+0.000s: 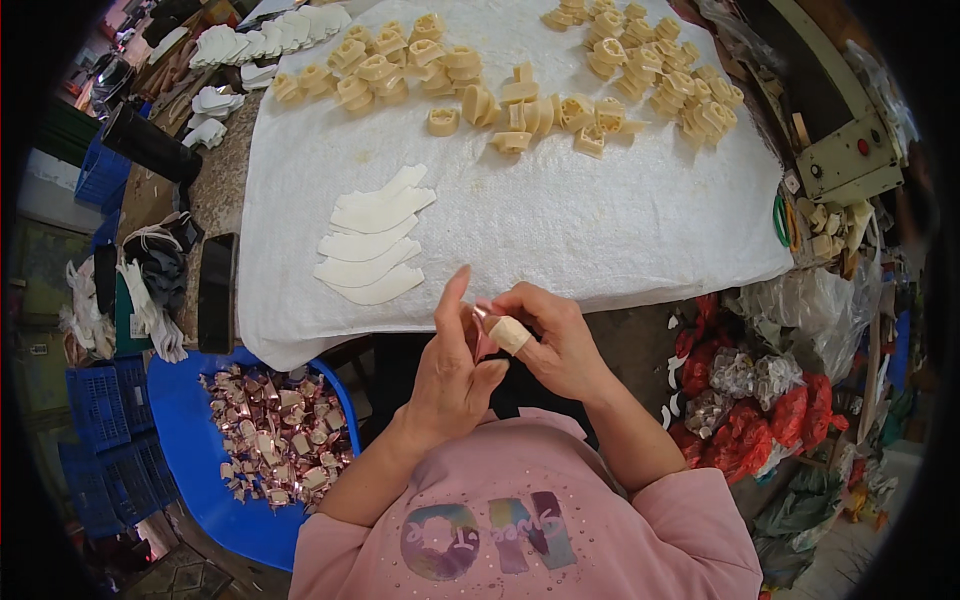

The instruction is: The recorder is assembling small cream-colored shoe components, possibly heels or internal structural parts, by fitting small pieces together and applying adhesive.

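Just in front of my body, at the table's near edge, both hands come together around a small shiny pink piece (483, 325). My left hand (446, 372) pinches it low down, with the forefinger raised. From the other side, my right hand (562, 345) has its bent fingers and thumb closed on it. A cream-coloured block or wrap (510, 336) shows at the right fingers; whether it belongs to the pink piece or covers a finger, I cannot tell. Beyond my hands, several curved white strips (370, 245) lie overlapping on a white woven sheet (520, 220).
Cream plastic shoe-heel-like blocks (425, 55) fill the table's far side. A blue tub (185, 440) at left holds many shiny pink-and-beige pieces (275, 430). A phone (217, 290) and black cylinder (150, 143) lie left. Red plastic bags (750, 440) sit at right.
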A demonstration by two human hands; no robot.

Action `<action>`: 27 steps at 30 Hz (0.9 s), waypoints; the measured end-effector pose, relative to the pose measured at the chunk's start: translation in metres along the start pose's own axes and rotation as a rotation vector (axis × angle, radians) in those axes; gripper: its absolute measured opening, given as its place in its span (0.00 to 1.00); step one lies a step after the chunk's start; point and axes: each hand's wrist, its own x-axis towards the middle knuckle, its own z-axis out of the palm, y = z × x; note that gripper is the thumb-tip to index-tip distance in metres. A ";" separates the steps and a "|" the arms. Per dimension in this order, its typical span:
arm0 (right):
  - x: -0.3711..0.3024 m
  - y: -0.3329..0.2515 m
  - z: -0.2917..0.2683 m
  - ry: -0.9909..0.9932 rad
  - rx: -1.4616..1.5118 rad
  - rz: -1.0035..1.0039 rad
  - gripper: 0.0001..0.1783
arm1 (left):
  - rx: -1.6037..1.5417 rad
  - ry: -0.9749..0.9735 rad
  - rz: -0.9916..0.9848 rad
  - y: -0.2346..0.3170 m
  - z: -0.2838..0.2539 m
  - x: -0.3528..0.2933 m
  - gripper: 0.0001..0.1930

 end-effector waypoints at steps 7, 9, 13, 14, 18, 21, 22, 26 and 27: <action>0.006 0.006 0.002 -0.021 0.125 -0.097 0.12 | -0.807 -0.144 -0.331 -0.011 -0.019 -0.002 0.31; 0.009 0.006 0.006 0.047 0.032 -0.185 0.15 | -0.989 -0.127 -0.343 -0.006 -0.016 -0.001 0.30; 0.008 -0.009 0.022 0.019 -0.133 -0.254 0.24 | -1.337 -0.142 -0.317 -0.010 -0.012 -0.012 0.29; 0.007 -0.007 0.028 0.020 -0.135 -0.251 0.24 | -1.340 -0.144 -0.318 -0.007 -0.009 -0.013 0.29; 0.007 -0.002 0.042 0.078 0.034 -0.223 0.21 | -1.190 -0.024 -0.430 0.003 -0.005 -0.014 0.29; 0.010 0.004 0.045 0.073 -0.068 -0.171 0.20 | -1.164 0.042 -0.513 0.005 -0.003 -0.013 0.29; 0.009 0.004 0.045 0.083 -0.065 -0.163 0.20 | -1.158 0.027 -0.499 0.005 -0.003 -0.012 0.28; 0.010 0.010 0.041 0.078 -0.045 -0.194 0.21 | -1.208 -0.006 -0.508 0.004 -0.002 -0.010 0.27; 0.011 0.010 0.038 0.083 -0.047 -0.196 0.21 | -1.209 -0.012 -0.507 -0.002 -0.001 -0.010 0.27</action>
